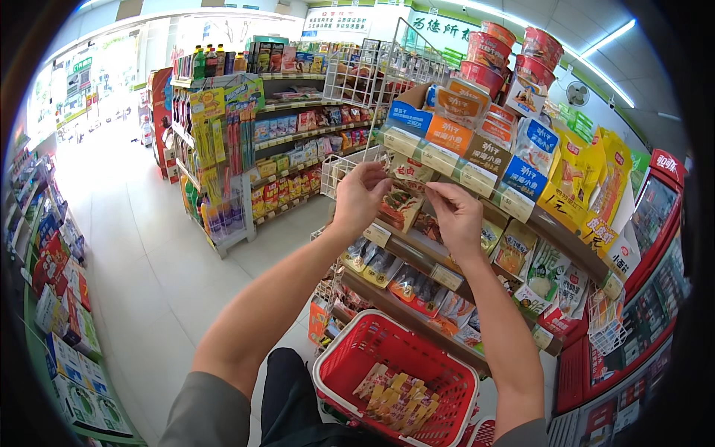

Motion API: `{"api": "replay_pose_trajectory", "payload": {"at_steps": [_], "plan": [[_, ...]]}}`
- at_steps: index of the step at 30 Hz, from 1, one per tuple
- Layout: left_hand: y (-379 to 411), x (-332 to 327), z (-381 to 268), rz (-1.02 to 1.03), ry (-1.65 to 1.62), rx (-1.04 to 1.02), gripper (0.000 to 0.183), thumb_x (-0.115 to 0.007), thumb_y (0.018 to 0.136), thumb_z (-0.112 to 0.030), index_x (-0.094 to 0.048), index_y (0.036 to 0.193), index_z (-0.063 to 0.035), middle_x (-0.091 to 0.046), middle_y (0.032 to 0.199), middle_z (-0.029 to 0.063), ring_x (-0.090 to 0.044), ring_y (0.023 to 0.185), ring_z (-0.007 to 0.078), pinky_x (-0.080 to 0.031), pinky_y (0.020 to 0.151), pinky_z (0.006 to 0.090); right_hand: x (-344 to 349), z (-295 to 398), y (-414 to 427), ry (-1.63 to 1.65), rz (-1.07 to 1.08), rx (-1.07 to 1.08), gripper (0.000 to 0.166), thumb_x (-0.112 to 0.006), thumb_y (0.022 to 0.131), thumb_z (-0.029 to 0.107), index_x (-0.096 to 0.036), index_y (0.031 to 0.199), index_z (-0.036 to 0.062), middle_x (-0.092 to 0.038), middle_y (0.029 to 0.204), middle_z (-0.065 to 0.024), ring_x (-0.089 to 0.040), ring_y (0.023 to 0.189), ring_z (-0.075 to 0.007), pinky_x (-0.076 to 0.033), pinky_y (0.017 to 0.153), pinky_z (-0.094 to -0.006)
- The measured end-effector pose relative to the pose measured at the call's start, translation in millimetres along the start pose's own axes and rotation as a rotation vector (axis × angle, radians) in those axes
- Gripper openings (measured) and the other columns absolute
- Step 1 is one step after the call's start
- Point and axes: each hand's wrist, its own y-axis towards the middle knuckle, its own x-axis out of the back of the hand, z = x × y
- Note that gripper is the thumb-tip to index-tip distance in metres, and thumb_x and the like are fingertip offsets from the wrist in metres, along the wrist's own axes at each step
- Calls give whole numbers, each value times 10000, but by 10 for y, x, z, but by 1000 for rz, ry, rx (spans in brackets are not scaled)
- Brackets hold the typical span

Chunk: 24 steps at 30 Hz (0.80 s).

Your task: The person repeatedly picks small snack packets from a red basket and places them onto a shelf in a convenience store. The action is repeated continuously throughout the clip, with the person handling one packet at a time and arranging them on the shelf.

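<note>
My left hand (360, 195) is raised at the left end of a snack shelf, fingers curled and thumb apart, with nothing visible between them. Close beside it is a snack packet (412, 169) with red writing, above a packet picturing food (399, 208). On the right side of these packets, my right hand (459, 218) has its thumb and fingertips brought together; whether a packet edge is pinched there is hidden. Below my arms stands a red plastic shopping basket (385, 327) with a white rim. Several small yellow-and-red snack packets (399, 399) lie inside it.
Boxed small-fish snacks (447, 139) and price tags line the shelf above my hands, topped by stacked instant-noodle tubs (489, 50). Red drink coolers (648, 223) are at right. A tiled aisle (145, 262) runs left, past another stocked shelf unit (223, 162). A wire rack (357, 78) juts out.
</note>
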Motion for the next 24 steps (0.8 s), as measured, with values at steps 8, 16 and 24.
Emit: {"api": "replay_pose_trajectory", "payload": {"at_steps": [8, 16, 24], "plan": [[-234, 6, 248, 222, 615, -482, 401, -611, 781, -20, -555, 1177, 15, -595, 1205, 174, -560, 1139, 358, -436, 1008, 433, -186, -323, 86, -313, 100, -113, 178, -682, 873, 163, -720, 913, -5, -695, 869, -213, -679, 740, -334, -519, 646, -372], [27, -114, 202, 605, 1031, -401, 459, -637, 768, -109, -572, 1215, -28, -579, 1175, 137, -549, 1119, 317, -417, 988, 434, -267, -859, 268, -636, 114, -293, 395, -665, 881, 364, -623, 1076, 22, -685, 935, -217, -655, 860, -404, -515, 749, -471], [-66, -104, 284, 552, 938, -364, 449, -597, 821, -170, -552, 1252, -51, -579, 1198, 152, -533, 1160, 330, -425, 1002, 440, -319, -972, 289, -594, 238, -369, 557, -624, 904, 389, -494, 1320, 41, -603, 1201, -254, -568, 1102, -440, -458, 923, -485]]}}
